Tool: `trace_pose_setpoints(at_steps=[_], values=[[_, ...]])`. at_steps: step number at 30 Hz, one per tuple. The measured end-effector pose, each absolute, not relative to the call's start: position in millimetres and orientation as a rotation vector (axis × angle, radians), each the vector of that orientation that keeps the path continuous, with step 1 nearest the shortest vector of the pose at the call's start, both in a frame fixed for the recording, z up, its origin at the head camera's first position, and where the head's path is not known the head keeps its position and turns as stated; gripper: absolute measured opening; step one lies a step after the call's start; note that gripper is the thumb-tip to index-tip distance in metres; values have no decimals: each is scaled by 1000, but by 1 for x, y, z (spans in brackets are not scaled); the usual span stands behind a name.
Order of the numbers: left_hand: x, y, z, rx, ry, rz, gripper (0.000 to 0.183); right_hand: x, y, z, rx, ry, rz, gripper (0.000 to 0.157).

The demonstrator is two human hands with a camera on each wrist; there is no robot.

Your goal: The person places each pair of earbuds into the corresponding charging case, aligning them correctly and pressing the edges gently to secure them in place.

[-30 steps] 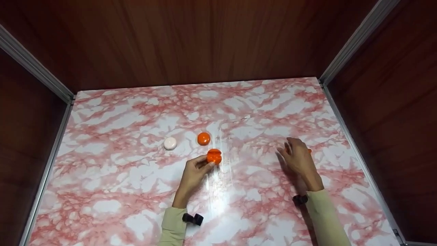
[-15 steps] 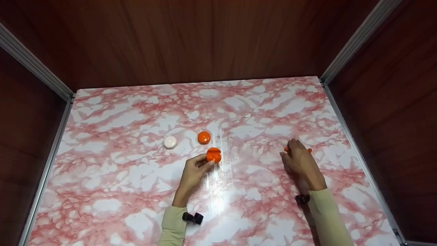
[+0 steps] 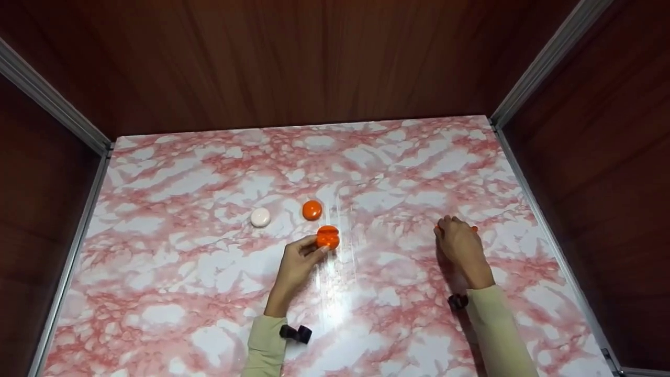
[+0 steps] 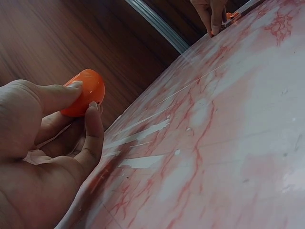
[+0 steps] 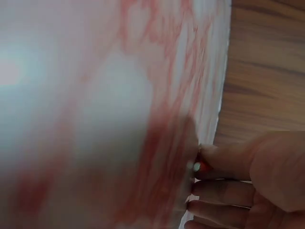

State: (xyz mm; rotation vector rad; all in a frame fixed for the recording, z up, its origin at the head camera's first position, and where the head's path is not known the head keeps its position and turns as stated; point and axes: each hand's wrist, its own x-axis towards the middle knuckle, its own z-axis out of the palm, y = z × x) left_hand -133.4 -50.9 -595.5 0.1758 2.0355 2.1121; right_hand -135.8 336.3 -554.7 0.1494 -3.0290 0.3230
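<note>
In the head view my left hand holds a small rounded orange piece above the table, thumb in front and fingers behind. A dark groove crosses its upper face; the left wrist view shows its smooth curved side. At the right, my right hand is down at the tabletop, pinching a small orange thing between thumb and finger. The hand covers most of it, so its kind is unclear; an orange end shows past the knuckles.
Beyond the left hand lie a glossy orange domed disc and a white one on the marbled pink-and-white table. Dark wood panels with metal edge strips enclose the table's back and both sides.
My right hand has come down onto the orange thing, and its thumb has closed in towards the fingers. My left hand stays nearly still with its orange piece.
</note>
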Motion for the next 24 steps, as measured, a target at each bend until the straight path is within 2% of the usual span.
trace_pose_setpoints(at_steps=[6,9,14,16,24], values=[[-134,-52,-597,171,2040,2108,38,-138,336,-552,174,-2999,285,25],[-134,-51,-596,160,2040,2109,38,-140,335,-549,160,-3025,475,29],[-134,-51,-596,162,2029,2119,38,-141,332,-546,125,-3000,837,23],[-134,-51,-596,167,2033,2116,38,-141,329,-545,126,-2969,934,28],[-134,-52,-597,172,2045,2102,39,-145,308,-538,156,-2895,1255,28]])
